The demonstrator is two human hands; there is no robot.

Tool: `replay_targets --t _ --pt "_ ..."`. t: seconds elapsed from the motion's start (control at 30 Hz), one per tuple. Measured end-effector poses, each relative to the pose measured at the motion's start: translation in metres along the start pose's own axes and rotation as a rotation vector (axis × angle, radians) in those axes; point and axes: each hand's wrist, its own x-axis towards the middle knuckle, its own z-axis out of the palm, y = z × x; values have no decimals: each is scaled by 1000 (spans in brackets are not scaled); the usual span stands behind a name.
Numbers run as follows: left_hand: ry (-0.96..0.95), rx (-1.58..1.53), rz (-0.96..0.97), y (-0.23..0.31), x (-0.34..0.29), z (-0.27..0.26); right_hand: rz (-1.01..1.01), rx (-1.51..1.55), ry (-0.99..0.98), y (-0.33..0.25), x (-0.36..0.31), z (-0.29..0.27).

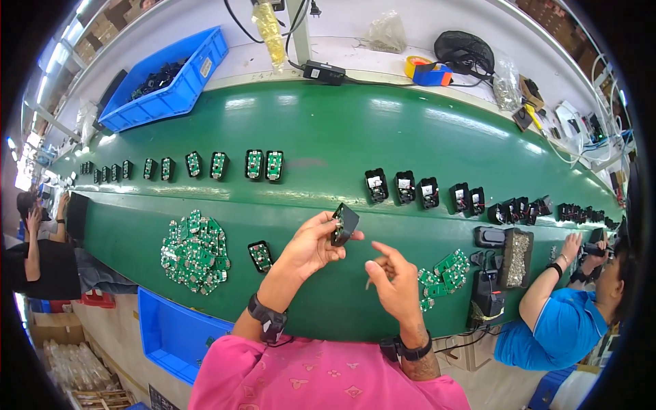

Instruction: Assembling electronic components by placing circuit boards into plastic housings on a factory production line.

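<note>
Above the near half of the green bench, my left hand [311,249] is closed around a small black plastic housing [346,224]. The housing is tilted, and part of a green circuit board shows at its left side. To its right and lower is my right hand [396,280], apart from the housing. Its index finger stretches toward the housing and its thumb stands apart, while the other fingers curl under and are partly hidden. A similar housing with a board in it [260,256] lies left of my left forearm. Loose green circuit boards [447,275] lie beside my right hand.
A large pile of circuit boards [196,253] lies at left. Board-fitted housings [254,165] line the far left; housings with white and dark parts [405,187] line the right. Blue bins [147,109] stand at back left and below the bench. A co-worker [564,307] sits at right, another at left.
</note>
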Motion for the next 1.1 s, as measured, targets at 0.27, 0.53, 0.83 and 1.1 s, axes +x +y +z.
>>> replay_targets --t 0.27,0.53,0.83,1.1 --pt "394 682 370 13 28 15 -7 -100 47 12 -18 -25" --pt "789 1354 806 52 101 -52 -26 -210 401 23 -47 -96" --pt "423 1759 996 -8 105 29 -31 -746 281 43 -51 -106" --pt "228 987 735 -13 106 8 24 -917 55 44 -30 -108"
